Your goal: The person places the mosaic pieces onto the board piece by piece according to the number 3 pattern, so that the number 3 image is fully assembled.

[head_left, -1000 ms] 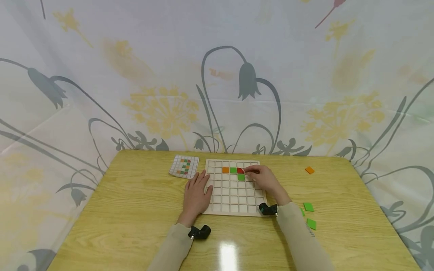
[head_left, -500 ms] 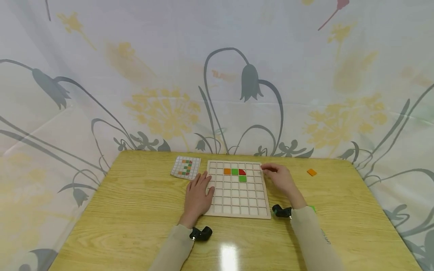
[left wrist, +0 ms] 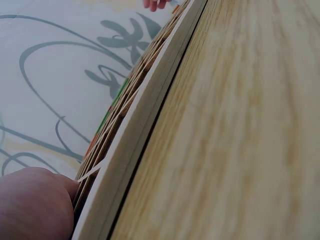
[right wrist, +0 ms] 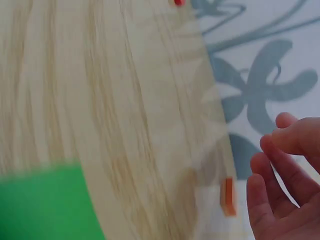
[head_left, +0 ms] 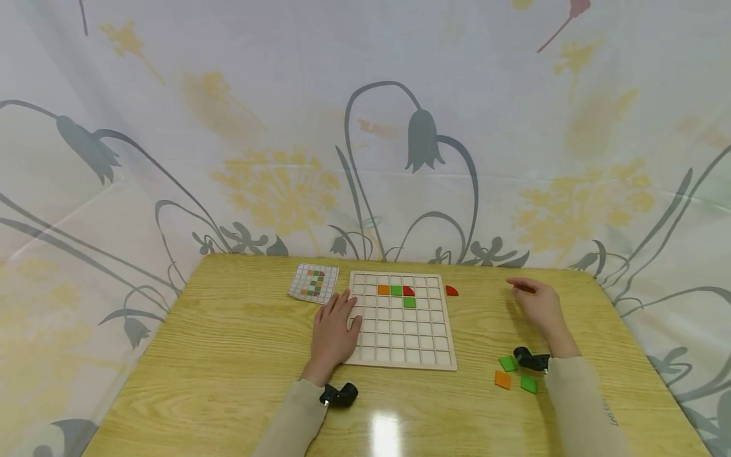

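My left hand (head_left: 334,333) rests on the left edge of the wooden grid board (head_left: 400,368), fingers straight. On the board lie an orange square tile (head_left: 384,290), a green one (head_left: 396,291) and a red quarter-round tile (head_left: 408,291) in a row, with another green tile (head_left: 410,303) below the red. A second red quarter-round tile (head_left: 452,291) lies on the table just right of the board. Further right, my right hand (head_left: 539,308) hovers with loosely bent fingers and holds nothing. Near its fingers in the right wrist view is an orange tile (right wrist: 228,197), hidden in the head view.
A paper card (head_left: 313,283) with a coloured grid pattern lies left of the board. Two green tiles (head_left: 528,384) and an orange tile (head_left: 502,380) lie near my right wrist. Behind the wooden table (head_left: 228,355) hangs a flower-patterned cloth (head_left: 285,127).
My right hand has moved right, from over the board's red tile past its right edge. A red quarter-round tile now shows on the table beside the board. My left hand has stayed put.
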`<state>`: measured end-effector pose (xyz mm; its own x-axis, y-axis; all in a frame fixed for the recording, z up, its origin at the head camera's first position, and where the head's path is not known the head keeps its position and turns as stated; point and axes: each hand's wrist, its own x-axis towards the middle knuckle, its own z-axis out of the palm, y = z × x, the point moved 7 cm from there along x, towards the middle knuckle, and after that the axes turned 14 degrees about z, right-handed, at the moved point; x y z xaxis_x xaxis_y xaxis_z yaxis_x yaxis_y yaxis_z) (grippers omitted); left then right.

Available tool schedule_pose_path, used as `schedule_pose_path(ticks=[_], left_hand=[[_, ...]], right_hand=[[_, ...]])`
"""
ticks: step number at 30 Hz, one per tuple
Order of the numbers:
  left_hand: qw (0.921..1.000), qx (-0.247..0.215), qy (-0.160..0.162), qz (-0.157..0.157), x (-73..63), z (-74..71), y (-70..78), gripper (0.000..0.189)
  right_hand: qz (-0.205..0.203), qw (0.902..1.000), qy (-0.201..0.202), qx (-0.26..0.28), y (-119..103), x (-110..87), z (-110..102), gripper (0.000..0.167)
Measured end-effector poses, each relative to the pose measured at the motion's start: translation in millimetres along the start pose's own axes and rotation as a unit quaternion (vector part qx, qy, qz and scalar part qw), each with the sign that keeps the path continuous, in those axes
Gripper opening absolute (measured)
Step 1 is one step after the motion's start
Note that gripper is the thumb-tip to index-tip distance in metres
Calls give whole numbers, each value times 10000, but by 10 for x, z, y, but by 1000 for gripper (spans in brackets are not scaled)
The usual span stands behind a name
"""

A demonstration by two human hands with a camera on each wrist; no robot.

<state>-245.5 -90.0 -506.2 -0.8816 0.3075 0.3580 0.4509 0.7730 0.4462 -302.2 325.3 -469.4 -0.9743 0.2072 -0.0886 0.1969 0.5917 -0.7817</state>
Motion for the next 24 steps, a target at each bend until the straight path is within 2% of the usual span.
schedule_pose_path(ticks=[5,8,15,24], left_hand=[[10000,51,-49,-15,3,9,-17,45],[9999,42,-83,-38,1,23,-23,45],[10000,33,-69,-39,3,68,-21,46],[9999,-3,-102,-112,-7,48,-27,46]], right_hand=[[514,9986,47,93,221,55,-148,39],[660,9977,-25,180,344,112,-177,42],[679,9975,-139,132,511,210,-162,42],[585,9960,-600,-299,454,217,-142,45]])
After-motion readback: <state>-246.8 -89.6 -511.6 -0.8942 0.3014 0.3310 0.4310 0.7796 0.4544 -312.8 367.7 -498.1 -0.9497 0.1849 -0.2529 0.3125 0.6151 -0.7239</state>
